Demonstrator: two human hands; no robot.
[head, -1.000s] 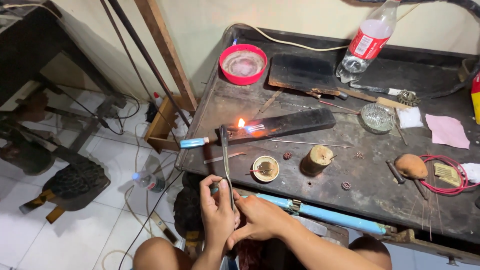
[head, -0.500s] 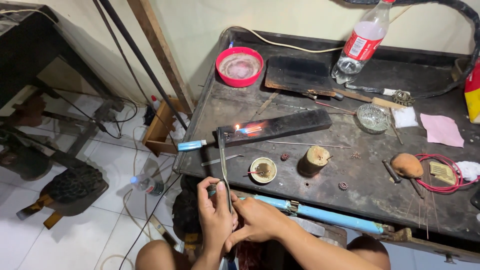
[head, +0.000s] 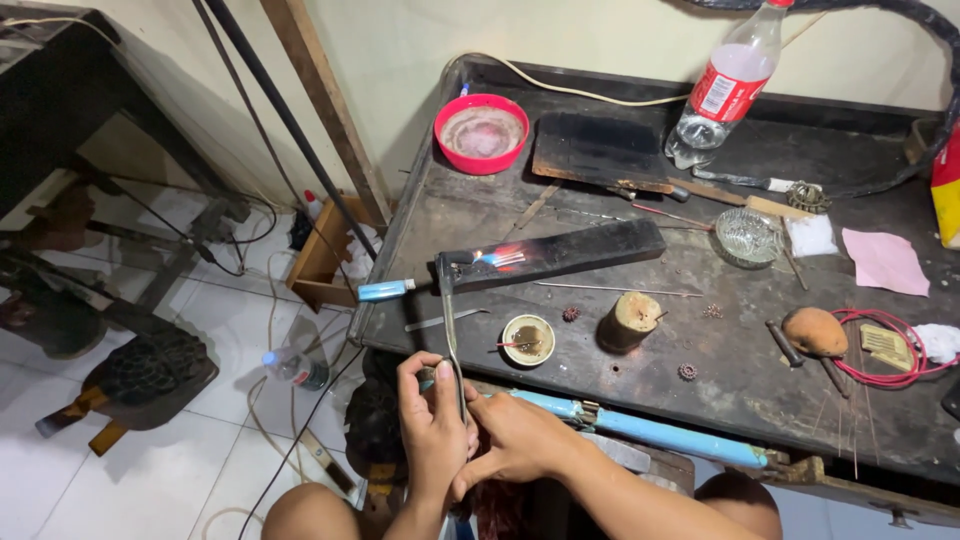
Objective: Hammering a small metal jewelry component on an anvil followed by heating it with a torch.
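My left hand (head: 432, 432) and my right hand (head: 512, 436) are clasped together at the near edge of the dark workbench (head: 740, 400). Both grip the lower end of a thin metal torch pipe (head: 449, 320). The pipe rises away from me to a bent nozzle at the left end of a long charred black block (head: 560, 252). A small blue and pink flame (head: 500, 258) streaks from the nozzle across the block's top. What lies in the flame is too small to tell.
A small round dish (head: 527, 338), a wooden stub (head: 630, 320) and a blue lighter (head: 385, 290) lie near the block. Farther back are a red bowl (head: 482, 132), a plastic bottle (head: 722, 88) and a glass dish (head: 747, 236). A blue pipe (head: 640, 428) runs along the front edge.
The flame has dropped from an upright orange tongue to a low blue-pink streak along the block. My hands keep the same hold on the pipe.
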